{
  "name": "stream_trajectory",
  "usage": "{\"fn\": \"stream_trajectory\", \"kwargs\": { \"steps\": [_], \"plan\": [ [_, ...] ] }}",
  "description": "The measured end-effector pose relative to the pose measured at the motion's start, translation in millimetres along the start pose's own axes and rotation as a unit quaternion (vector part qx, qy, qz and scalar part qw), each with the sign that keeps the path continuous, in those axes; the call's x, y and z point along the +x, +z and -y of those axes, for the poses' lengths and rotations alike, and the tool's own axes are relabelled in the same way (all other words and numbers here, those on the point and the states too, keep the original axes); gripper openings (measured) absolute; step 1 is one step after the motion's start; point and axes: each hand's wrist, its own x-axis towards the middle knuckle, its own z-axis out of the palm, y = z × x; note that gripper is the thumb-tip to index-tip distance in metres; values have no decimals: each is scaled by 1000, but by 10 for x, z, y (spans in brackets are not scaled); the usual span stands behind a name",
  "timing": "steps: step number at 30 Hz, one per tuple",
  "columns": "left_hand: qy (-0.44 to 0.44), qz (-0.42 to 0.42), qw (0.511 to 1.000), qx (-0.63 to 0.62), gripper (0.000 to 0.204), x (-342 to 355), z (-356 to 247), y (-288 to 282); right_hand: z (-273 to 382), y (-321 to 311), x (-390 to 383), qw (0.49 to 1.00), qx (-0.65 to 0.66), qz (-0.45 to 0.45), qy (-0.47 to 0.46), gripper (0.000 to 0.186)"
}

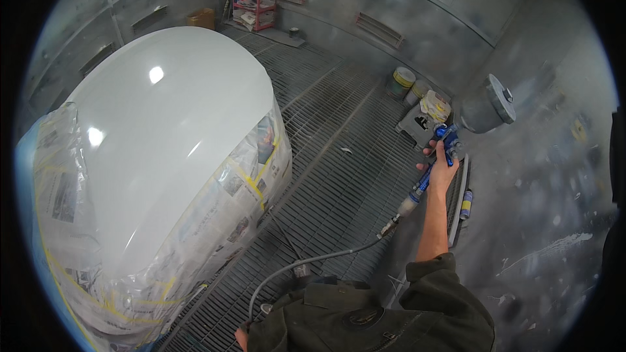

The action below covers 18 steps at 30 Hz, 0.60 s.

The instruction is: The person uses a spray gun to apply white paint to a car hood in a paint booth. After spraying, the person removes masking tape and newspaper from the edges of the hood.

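Observation:
My right hand [441, 166] is wrapped round the handle of a blue paint spray gun [447, 135], held out at the right. A grey paint cup [482, 109] with a round lid sits tilted on the gun. From the handle's lower end an air hose [319, 257] runs down and left toward my body. Only a small part of my left hand [242, 339] shows at the lower edge, by the hose, with its fingers hidden. To the left stands a glossy white car hood [176, 104]. Newspaper and clear film masking [215, 212], fixed with yellow tape, surrounds it.
Slatted metal grating [326, 156] covers the floor. Paint cans [402, 80] and a grey case [417, 124] stand along the right wall, near a blue and yellow spray can [466, 204]. A red shelf [255, 6] and a cardboard box [201, 18] are at the back.

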Motion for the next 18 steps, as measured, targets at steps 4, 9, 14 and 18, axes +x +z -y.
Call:
{"fn": "stream_trajectory", "kwargs": {
  "steps": [4, 9, 14, 18],
  "plan": [
    [10, 6, 1000, 8, 23, -11, 25, -41, -31, -157, 12, 999, -11, 32, -3, 27],
    [-20, 34, 998, 46, 24, -9, 269, 28, 111, -259, -178, 999, 16, 49, -9, 23],
    [29, 50, 997, 58, 25, 320, 47, -107, 436, -409, -255, 995, -77, 56, -18, 29],
    [116, 32, 990, 78, 25, 1074, -506, -787, 372, 87, -277, 956, -240, 74, -148, 58]
  ]
}}
